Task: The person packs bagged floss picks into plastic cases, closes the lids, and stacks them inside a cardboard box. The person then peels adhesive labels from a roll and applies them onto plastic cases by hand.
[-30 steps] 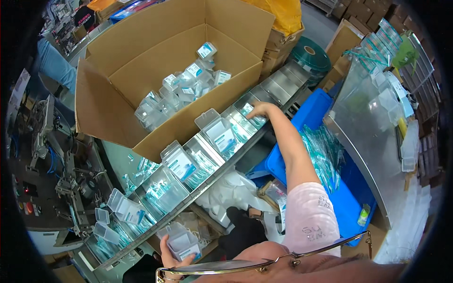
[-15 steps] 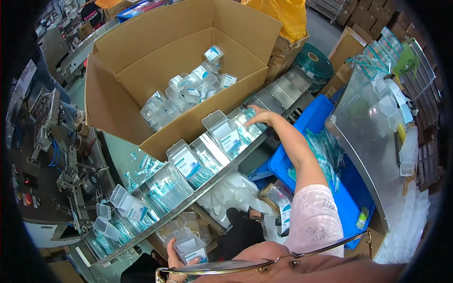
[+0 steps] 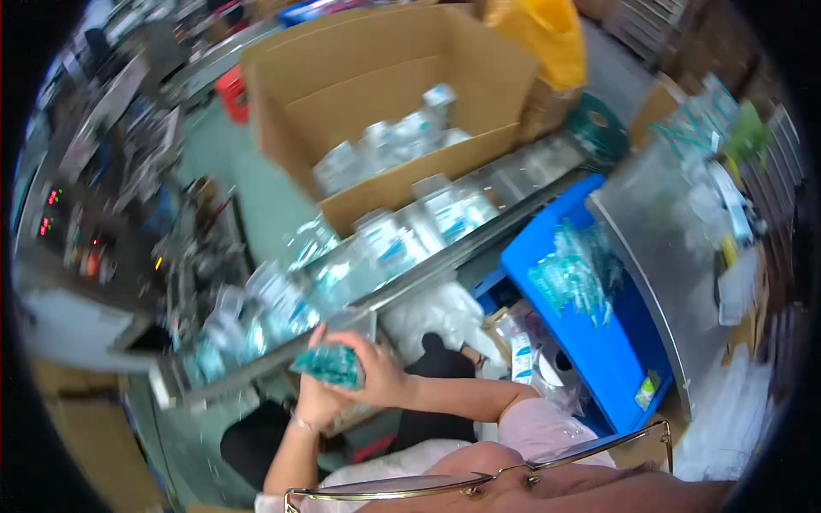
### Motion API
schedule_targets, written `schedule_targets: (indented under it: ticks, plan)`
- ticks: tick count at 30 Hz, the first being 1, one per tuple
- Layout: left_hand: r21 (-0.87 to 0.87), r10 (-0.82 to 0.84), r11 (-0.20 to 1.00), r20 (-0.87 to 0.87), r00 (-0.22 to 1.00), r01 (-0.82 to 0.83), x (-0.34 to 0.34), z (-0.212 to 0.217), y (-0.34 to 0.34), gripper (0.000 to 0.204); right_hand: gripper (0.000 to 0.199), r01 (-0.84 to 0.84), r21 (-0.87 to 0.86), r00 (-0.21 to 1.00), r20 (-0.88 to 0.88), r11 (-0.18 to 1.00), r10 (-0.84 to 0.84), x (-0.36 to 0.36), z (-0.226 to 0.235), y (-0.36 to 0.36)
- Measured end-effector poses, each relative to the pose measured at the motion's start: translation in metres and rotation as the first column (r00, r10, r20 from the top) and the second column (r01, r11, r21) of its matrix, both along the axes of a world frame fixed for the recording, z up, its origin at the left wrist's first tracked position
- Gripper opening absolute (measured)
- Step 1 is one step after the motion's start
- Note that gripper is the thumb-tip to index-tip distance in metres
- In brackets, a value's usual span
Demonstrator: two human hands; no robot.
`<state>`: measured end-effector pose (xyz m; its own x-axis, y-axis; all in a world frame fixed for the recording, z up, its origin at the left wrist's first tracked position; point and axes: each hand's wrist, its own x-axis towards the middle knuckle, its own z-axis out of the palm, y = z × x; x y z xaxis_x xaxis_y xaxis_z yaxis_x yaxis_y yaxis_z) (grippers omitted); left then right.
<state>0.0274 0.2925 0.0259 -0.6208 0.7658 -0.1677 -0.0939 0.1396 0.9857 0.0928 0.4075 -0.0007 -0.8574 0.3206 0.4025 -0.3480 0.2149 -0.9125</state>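
In front of my body, both hands meet around a bundle of small teal pieces [image 3: 329, 366], blurred by motion. My right hand [image 3: 380, 372] closes over it from the right, fingers bent. My left hand [image 3: 316, 402] grips it from below and the left. Whether a clear box lies under the bundle is hidden by my hands. Just beyond them runs a metal channel [image 3: 402, 275] with clear plastic lidded boxes [image 3: 389, 244], some with white and blue labels. More teal pieces [image 3: 209, 359] lie at its left end.
Behind the channel stands a large open carton [image 3: 410, 175] with clear boxes [image 3: 385, 141] inside. A blue bin [image 3: 534, 244] with teal pieces [image 3: 577, 269] is at right, beside a metal sheet [image 3: 633, 248]. Machinery [image 3: 94, 252] with lit displays stands at left.
My right hand has come back from the channel's far end to my left hand, bringing teal pieces. The left hand has risen. The view has shifted, and the clear box it held is no longer distinct.
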Motion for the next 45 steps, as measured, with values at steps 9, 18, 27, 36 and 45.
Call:
schedule_targets:
  ticks: [9, 18, 27, 36, 45]
  plan:
    - [-0.032, 0.092, 0.993, -0.368, 0.925, -0.111, 0.039, 0.019, -0.139, 0.086, 0.066, -0.119, 0.359, 0.953, -0.22, 0.926, 0.208, 0.016, 0.004, -0.099]
    - [0.062, 0.4, 0.892, -0.567, 0.72, -0.447, 0.079, 0.02, -0.261, 0.043, 0.074, -0.033, 0.576, 0.811, -0.463, 0.817, 0.359, 0.042, 0.066, -0.195]
    - [0.114, 0.549, 0.812, -0.482, 0.683, -0.572, 0.098, -0.016, -0.301, 0.039, 0.038, -0.467, 0.66, 0.625, -0.223, 0.588, 0.748, 0.019, 0.044, -0.266]
    - [0.174, 0.559, 0.809, -0.522, 0.644, -0.561, 0.108, -0.012, -0.308, 0.036, 0.036, -0.785, -0.401, 0.618, -0.568, 0.472, 0.544, 0.005, 0.074, -0.27]
    - [0.178, 0.538, 0.797, -0.643, 0.545, -0.577, 0.115, -0.015, -0.307, 0.035, 0.024, -0.4, 0.132, 0.901, -0.123, 0.907, 0.415, 0.026, 0.044, -0.268]
